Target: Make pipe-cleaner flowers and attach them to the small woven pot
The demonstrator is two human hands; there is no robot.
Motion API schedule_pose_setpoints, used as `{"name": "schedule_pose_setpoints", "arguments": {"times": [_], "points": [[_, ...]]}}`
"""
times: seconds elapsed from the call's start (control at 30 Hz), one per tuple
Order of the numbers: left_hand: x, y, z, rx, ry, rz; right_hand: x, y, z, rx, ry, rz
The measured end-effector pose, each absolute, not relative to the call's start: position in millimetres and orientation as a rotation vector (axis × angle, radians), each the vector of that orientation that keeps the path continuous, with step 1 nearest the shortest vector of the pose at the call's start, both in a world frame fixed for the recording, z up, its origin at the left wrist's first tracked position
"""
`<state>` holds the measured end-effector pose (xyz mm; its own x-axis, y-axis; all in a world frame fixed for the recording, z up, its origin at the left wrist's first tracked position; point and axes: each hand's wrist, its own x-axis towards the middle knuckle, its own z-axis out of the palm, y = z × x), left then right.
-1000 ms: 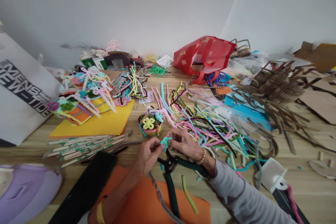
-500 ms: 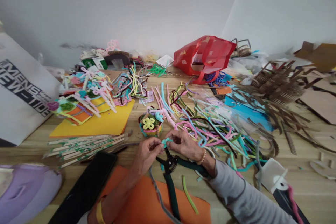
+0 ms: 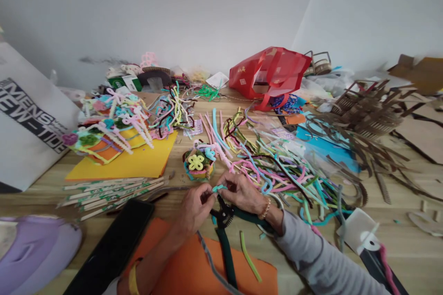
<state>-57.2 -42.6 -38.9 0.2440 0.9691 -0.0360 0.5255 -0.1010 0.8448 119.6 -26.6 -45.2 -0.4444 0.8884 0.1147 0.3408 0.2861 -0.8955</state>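
Between my two hands is a small piece of turquoise pipe cleaner [image 3: 218, 188], bent into a little looped shape. My left hand [image 3: 195, 209] pinches it from the left, and my right hand [image 3: 244, 192] pinches its right side. Just below the fingers lies a pair of wire strippers [image 3: 224, 215] with dark green handles, jaws pointing up toward my hands. Behind them stands a small basket [image 3: 200, 166] decorated with a yellow and a blue pipe-cleaner flower. Under my left forearm is an orange sheet [image 3: 187, 262], with a short green pipe cleaner [image 3: 249, 258] on it.
Loose pipe cleaners [image 3: 277, 166] spread to the right. Paper-wrapped sticks [image 3: 114, 193] and a black phone [image 3: 110, 244] lie left, near decorated pieces on a yellow sheet [image 3: 90, 170]. A red bag [image 3: 245, 73] stands at the back, and brown baskets [image 3: 367, 110] at the right.
My fingers have shifted slightly on the turquoise pipe cleaner, and my left hand has dropped and turned a little. Everything else on the table stays put.
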Motion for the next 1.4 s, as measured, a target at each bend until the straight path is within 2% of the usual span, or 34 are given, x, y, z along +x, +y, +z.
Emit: {"name": "schedule_pose_setpoints", "arguments": {"times": [0.53, 0.83, 1.4], "points": [[-58.4, -39.7, -33.6, 1.568, 1.304, 0.713, 114.5, -29.7, -37.8, -1.062, -1.966, 1.048], [-54.0, -40.4, -29.9, 1.469, 1.244, 0.895, 118.3, -22.8, -40.3, -1.072, -1.621, 1.477], [-56.3, -36.5, -41.6, 1.367, 1.15, 0.942, 120.0, -21.3, -44.5, -1.08, -1.545, 1.506]]}}
